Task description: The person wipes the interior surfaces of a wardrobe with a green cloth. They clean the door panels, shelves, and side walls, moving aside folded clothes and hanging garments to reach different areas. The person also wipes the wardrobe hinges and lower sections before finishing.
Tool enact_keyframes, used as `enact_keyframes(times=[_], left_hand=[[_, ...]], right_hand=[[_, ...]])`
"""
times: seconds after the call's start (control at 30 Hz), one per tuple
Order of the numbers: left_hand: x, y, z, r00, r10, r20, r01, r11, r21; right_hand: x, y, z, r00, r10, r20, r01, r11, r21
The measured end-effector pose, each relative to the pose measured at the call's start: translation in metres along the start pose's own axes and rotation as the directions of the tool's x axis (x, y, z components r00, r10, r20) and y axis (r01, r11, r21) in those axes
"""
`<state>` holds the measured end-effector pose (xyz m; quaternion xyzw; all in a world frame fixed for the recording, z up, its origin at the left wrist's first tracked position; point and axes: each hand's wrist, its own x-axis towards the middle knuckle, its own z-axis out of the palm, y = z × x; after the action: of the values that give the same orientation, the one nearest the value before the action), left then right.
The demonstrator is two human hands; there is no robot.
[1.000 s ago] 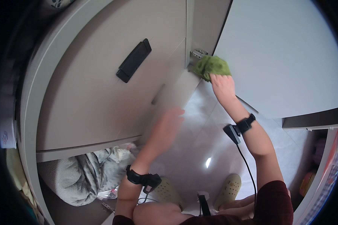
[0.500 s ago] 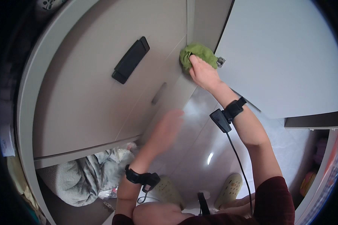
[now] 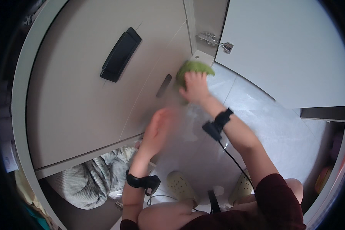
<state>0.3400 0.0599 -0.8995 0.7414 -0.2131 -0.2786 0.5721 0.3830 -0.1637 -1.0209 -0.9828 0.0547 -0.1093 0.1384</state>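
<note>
My right hand grips a green cloth, bunched under its fingers. The cloth is against the lower corner of the cabinet, beside the beige panel and just below the white ledge. My left hand hangs lower and to the left, near the panel's bottom edge; its fingers are smeared by motion, and nothing can be made out in it. Each wrist wears a black strap with a small device, the right one trailing a cable.
At the right a white door stands open on a metal hinge. A black handle-like piece and a slim grey pull sit on the beige panel. Grey textile fills an open drawer below. Pale clogs stand on the glossy tiled floor.
My right hand has brought the green cloth down and slightly left, away from the door hinge, uncovering the ledge and hinge. My left hand has shifted slightly left.
</note>
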Motion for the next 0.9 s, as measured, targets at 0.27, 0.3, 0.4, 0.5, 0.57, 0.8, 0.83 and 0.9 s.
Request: enact_keyframes(times=[0.27, 0.3, 0.4, 0.5, 0.57, 0.8, 0.83, 0.9], left_hand=[[0.012, -0.004, 0.004, 0.999, 0.013, 0.032, -0.014, 1.0, 0.025], [0.009, -0.004, 0.001, 1.0, 0.0, 0.021, -0.001, 0.999, 0.044], [-0.002, -0.006, -0.01, 0.99, -0.132, -0.051, 0.136, 0.987, 0.086], [-0.012, -0.005, -0.015, 0.997, -0.068, -0.047, 0.071, 0.995, 0.074], [-0.014, -0.002, -0.02, 0.998, -0.045, -0.035, 0.046, 0.998, 0.031], [-0.045, -0.005, -0.027, 0.982, -0.186, 0.031, 0.175, 0.961, 0.215], [-0.053, -0.006, -0.029, 0.958, -0.276, 0.072, 0.25, 0.933, 0.258], [-0.074, -0.005, -0.035, 0.949, -0.284, 0.136, 0.188, 0.858, 0.479]], right_hand=[[-0.055, -0.044, 0.013, 0.999, -0.035, 0.012, 0.034, 0.993, 0.111], [-0.038, -0.03, 0.015, 0.994, 0.099, 0.039, -0.101, 0.992, 0.074], [0.01, 0.023, 0.016, 0.881, 0.396, -0.258, -0.292, 0.885, 0.362], [0.029, 0.035, 0.031, 0.804, 0.505, -0.313, -0.341, 0.824, 0.452], [0.024, 0.027, 0.039, 0.745, 0.591, -0.31, -0.362, 0.748, 0.556], [-0.032, -0.03, 0.035, 0.798, 0.601, -0.05, -0.399, 0.588, 0.703], [-0.045, -0.046, 0.036, 0.797, 0.603, 0.022, -0.428, 0.54, 0.725], [-0.075, -0.079, 0.04, 0.812, 0.578, 0.083, -0.44, 0.512, 0.737]])
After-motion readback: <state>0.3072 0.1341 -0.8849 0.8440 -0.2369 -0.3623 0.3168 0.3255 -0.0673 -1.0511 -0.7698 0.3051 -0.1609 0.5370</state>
